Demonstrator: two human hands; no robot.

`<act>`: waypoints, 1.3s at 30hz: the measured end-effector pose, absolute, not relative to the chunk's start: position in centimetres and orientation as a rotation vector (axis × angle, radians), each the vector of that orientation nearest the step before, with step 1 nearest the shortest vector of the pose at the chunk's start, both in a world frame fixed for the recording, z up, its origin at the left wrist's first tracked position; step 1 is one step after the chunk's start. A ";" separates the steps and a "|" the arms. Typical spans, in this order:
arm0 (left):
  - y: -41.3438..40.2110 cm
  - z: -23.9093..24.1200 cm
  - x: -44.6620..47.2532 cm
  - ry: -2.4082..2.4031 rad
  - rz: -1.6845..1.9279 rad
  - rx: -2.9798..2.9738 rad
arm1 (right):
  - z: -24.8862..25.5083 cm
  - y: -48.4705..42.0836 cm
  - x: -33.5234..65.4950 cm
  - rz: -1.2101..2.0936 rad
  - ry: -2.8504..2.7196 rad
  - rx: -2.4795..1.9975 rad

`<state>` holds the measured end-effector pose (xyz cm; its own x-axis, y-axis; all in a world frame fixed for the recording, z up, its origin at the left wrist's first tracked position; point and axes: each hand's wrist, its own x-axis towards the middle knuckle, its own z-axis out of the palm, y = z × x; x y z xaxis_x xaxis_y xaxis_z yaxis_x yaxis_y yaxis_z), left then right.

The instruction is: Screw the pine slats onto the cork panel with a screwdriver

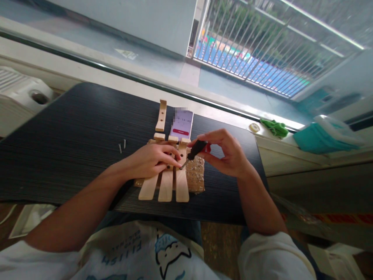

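A set of light wooden slats (166, 186) joined side by side lies on the dark table (72, 147) in front of me. My left hand (151, 159) presses down on the slats, fingers curled over them. My right hand (227, 153) is closed round a small screwdriver (196, 149) with a black and red handle. Its tip touches the right-hand slat near a hole. A perforated board (196, 175) shows under the slats on the right.
A separate wooden strip with holes (161, 115) and a phone with a lit screen (182, 124) lie beyond the slats. Two loose screws (121, 146) rest to the left. A window sill with green cloth (274, 127) and teal items (317, 138) runs behind.
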<state>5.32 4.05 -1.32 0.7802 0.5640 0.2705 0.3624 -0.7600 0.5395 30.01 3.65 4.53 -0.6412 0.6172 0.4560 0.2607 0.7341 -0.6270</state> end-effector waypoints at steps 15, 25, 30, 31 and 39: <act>4.0 -1.3 5.4 0.702 0.600 2.490 | 4.2 3.6 29.9 0.776 -2.196 -0.745; 4.0 -1.2 5.3 0.707 0.593 2.514 | 4.6 3.9 29.2 0.473 -2.276 -0.488; 4.0 -1.4 5.3 0.714 0.582 2.496 | 4.9 3.9 29.3 0.458 -2.266 -0.536; 4.0 -1.4 5.3 0.713 0.581 2.492 | 4.9 3.9 29.3 0.446 -2.264 -0.561; 4.0 -1.2 5.3 0.713 0.566 2.491 | 4.8 3.7 29.5 0.375 -2.255 -0.614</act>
